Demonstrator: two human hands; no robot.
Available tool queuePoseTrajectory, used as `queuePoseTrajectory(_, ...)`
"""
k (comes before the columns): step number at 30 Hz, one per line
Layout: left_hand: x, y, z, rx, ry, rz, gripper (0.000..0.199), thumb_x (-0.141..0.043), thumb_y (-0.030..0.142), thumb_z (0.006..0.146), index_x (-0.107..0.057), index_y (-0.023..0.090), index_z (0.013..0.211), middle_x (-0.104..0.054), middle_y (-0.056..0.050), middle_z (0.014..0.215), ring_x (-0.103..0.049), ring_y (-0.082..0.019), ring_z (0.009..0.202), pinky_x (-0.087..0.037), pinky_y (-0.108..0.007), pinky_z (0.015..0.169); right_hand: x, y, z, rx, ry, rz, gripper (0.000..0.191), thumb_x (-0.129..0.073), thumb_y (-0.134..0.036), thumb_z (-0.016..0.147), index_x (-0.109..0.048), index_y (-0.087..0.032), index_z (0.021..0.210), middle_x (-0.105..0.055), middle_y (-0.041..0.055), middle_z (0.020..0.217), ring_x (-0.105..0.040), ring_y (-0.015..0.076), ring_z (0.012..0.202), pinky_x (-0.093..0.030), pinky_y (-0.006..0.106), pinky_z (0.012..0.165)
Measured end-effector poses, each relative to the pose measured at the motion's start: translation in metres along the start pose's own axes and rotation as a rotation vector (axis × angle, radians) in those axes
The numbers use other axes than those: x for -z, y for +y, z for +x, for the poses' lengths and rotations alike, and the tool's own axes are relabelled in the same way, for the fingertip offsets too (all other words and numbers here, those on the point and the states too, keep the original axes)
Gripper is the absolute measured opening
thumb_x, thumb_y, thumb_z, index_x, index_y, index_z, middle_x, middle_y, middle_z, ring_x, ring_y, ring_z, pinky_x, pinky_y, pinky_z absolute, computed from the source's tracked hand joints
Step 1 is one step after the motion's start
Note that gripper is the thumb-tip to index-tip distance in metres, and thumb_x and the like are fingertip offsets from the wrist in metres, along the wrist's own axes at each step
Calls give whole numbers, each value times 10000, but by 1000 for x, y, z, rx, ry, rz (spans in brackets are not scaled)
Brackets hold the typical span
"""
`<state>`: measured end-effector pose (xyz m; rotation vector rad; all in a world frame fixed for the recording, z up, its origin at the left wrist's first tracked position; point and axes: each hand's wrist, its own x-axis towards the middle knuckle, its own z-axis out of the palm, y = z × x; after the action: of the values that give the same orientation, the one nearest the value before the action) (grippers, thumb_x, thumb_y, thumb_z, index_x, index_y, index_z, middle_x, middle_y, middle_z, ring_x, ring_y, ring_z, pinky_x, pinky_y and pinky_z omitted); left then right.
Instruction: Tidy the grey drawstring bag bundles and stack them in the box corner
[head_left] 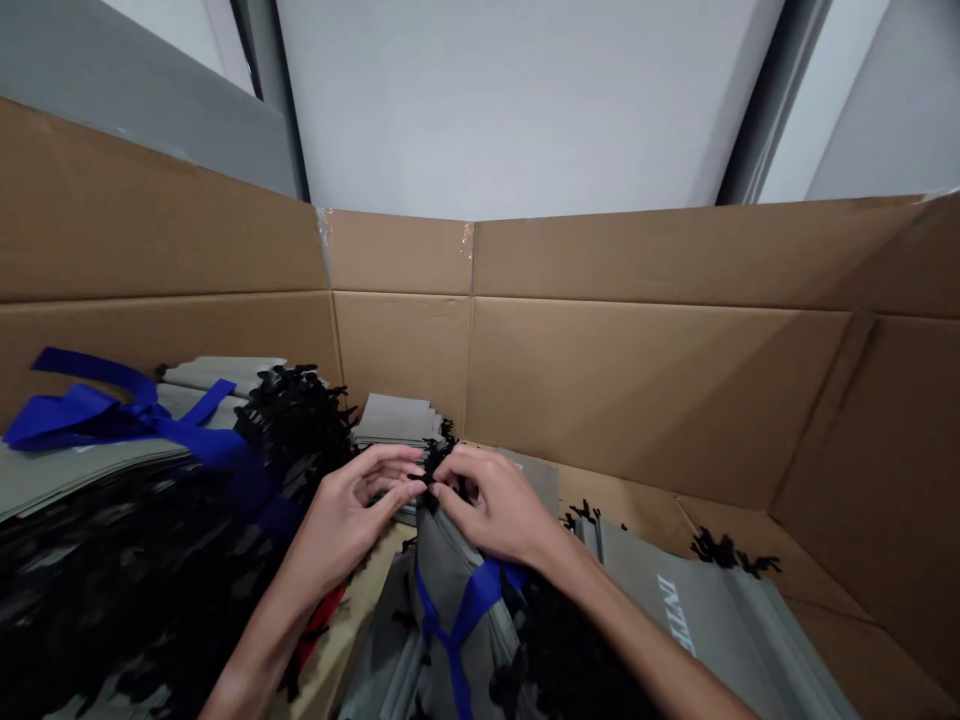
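Note:
My left hand (341, 520) and my right hand (491, 500) meet near the middle, both pinching black cord ends (429, 478) at the tip of a grey bag bundle (444, 570). The fingertips almost touch. A blue ribbon (476, 600) is tied around this bundle, which lies below my hands. More black cords hang at its right side, partly under my right forearm.
A large cardboard box (637, 400) surrounds everything. At the left lie grey bags with a blue ribbon bow (142, 410) and a mass of black cords (292, 420). Grey bags (397, 418) stack behind my hands; printed grey bags (697, 600) lie at the right.

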<state>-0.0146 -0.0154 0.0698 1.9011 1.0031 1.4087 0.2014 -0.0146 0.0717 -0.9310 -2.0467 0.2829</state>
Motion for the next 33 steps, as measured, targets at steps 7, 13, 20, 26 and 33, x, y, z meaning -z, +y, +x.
queuePoseTrajectory(7,-8,-16,2,33,119,-86,323,-870,508,837,-830,203,934,-867,-78,941,-829,-242,860,-679,-312,804,1,3,1,-24,8,56,78,-730,-154,948,-749,-203,891,-673,-21,825,-568,134,725,-364,252,671)
queuePoseTrajectory(13,-11,-16,6,-35,195,-25,187,-814,382,846,-782,208,786,-816,-34,823,-760,-196,791,-612,-245,734,1,3,1,-16,17,72,68,-735,-187,961,-779,-209,915,-686,-23,823,-579,130,725,-375,248,673)
queuePoseTrajectory(20,-9,-14,5,-95,271,36,182,-773,360,886,-740,214,782,-753,-9,799,-709,-183,768,-569,-232,700,1,0,1,-7,12,65,67,-737,-178,945,-778,-202,898,-695,-15,824,-581,135,725,-380,255,669)
queuePoseTrajectory(26,-8,-15,5,-69,195,-22,350,-827,520,889,-793,212,1052,-847,-69,991,-813,-229,828,-681,-313,786,1,1,2,-45,20,77,74,-737,-189,955,-785,-205,902,-697,-13,820,-585,135,719,-383,255,671)
queuePoseTrajectory(33,-12,-13,4,-38,27,-24,357,-842,446,889,-840,243,1183,-866,-83,1121,-838,-256,960,-689,-344,888,-2,3,3,-23,35,52,103,-708,-147,918,-739,-192,832,-674,-23,809,-576,124,719,-363,246,672)
